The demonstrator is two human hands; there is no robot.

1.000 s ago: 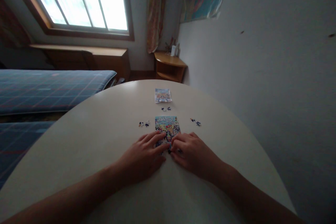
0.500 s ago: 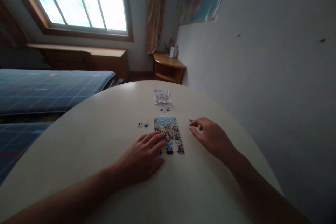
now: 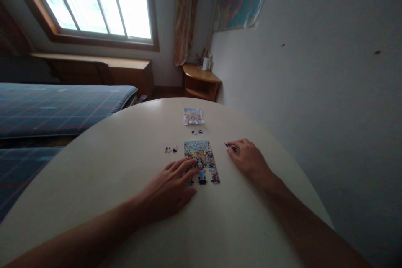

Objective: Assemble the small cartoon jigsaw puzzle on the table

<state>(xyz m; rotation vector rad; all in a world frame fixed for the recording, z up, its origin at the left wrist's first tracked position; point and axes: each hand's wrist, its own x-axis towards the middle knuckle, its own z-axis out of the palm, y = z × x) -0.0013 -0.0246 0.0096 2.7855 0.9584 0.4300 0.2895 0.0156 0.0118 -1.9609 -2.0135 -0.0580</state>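
Observation:
A nearly whole jigsaw puzzle (image 3: 201, 150) with a crowded, colourful picture lies on the white round table (image 3: 132, 176). Gaps show along its near edge. My left hand (image 3: 174, 182) rests flat over its lower left part, fingers stretched out and hiding some of it. To the right of the puzzle, my right hand (image 3: 249, 157) is at the table top, thumb and forefinger apart around small dark puzzle pieces (image 3: 231, 147). Its other fingers are partly hidden, and a firm grip on a piece is not visible.
Loose puzzle pieces (image 3: 171, 149) lie left of the puzzle, and more small pieces (image 3: 197, 132) beyond it. Farther back is a printed picture sheet (image 3: 193, 116). A wall (image 3: 301, 113) runs along the right; a plaid mattress (image 3: 63, 109) is at the left.
My right hand has shifted slightly and its fingers are lower, so more of the dark pieces show between thumb and forefinger. My left hand stays on the puzzle.

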